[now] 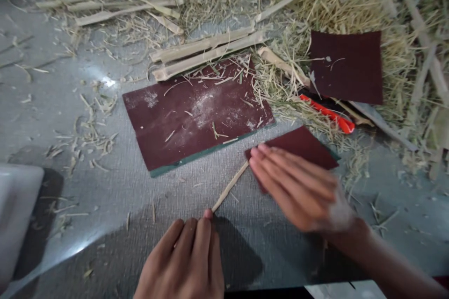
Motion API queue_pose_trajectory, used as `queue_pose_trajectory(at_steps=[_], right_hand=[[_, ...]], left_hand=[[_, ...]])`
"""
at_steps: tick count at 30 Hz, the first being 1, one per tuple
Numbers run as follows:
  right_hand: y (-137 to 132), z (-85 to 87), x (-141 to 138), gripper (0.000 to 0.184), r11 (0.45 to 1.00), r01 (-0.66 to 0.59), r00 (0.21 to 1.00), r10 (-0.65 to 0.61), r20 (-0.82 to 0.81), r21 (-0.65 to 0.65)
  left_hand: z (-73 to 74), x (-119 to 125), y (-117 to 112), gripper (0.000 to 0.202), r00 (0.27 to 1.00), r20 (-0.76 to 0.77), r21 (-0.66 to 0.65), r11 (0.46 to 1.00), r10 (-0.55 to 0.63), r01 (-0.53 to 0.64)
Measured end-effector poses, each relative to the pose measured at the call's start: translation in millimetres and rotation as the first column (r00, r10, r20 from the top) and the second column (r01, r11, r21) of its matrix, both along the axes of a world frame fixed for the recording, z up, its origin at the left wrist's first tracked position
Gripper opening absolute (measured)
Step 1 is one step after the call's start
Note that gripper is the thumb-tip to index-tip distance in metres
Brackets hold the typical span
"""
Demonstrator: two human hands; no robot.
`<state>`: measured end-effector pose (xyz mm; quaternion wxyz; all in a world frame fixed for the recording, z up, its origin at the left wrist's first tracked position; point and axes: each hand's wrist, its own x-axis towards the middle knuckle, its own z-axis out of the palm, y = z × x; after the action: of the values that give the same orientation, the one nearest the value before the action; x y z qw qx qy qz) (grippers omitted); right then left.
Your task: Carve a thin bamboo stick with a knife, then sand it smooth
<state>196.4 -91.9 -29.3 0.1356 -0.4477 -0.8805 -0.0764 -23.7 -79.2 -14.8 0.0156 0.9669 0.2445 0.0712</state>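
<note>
A thin bamboo stick [229, 186] lies on the grey surface. My left hand [185, 259] pins its near end under closed fingertips. Its far end runs under a small dark red sandpaper piece [301, 145]. My right hand [298, 187] lies flat on that piece, fingers stretched out and pressed together, pressing it down over the stick.
A larger dusty sandpaper sheet [196, 114] lies in the middle, another square [345, 66] at the back right on straw. Split bamboo strips [206, 51] and shavings cover the back. A red-handled tool [328, 114] lies in the straw. A white object [16, 215] sits at left.
</note>
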Motion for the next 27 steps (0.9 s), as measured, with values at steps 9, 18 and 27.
queue_pose_trajectory(at_steps=[9, 18, 27], right_hand=[[-4, -2.6, 3, 0.04, 0.979, -0.155, 0.986, 0.146, -0.081, -0.134], [3, 4.8, 39, 0.049, 0.974, 0.226, 0.962, -0.221, -0.16, 0.013], [-3, 5.7, 37, 0.05, 0.892, 0.425, 0.866, -0.45, -0.218, -0.153]], left_hand=[[-0.1, 0, 7, 0.031, 0.999, 0.039, -0.043, 0.999, 0.015, -0.013], [-1.7, 2, 15, 0.022, 0.971, 0.072, -0.395, 0.901, 0.227, -0.181], [10.7, -12, 50, 0.016, 0.911, -0.009, -0.895, 0.404, 0.412, -0.192]])
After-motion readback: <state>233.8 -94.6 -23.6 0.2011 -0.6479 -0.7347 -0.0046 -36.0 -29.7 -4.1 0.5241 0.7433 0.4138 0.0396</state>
